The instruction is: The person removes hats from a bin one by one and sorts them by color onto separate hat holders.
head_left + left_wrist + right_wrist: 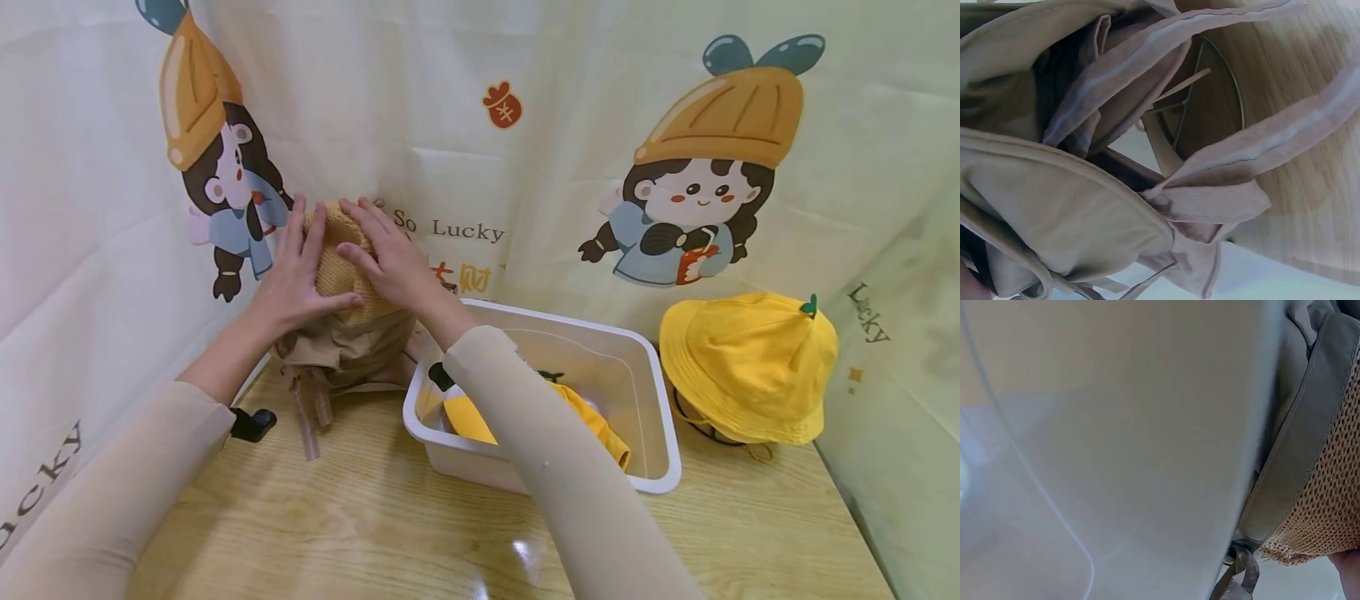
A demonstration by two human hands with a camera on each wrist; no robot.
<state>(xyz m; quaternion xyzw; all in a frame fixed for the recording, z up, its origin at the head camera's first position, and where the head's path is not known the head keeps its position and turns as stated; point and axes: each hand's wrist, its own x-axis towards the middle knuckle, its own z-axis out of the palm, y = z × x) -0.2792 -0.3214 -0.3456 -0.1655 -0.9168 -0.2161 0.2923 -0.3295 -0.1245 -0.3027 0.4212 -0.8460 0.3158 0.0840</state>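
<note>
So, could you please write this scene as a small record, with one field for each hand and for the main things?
Left hand: touches the tan sun hat, fingers extended
Right hand: touches the same hat, other side
Hat details: woven crown, khaki fabric, hanging ties
White plastic bin: beside that hat; yellow fabric inside, partly hidden by the right sleeve
Far right: yellow bucket hat, green sprout on top
Surface: wood-grain tabletop
Backdrop: cartoon-printed curtain

The head camera is looking forward and down over the table (352, 500); both wrist cameras are sharing its left-hand tan hat (348, 337) close up, the right also facing the tub (630, 358).
</note>
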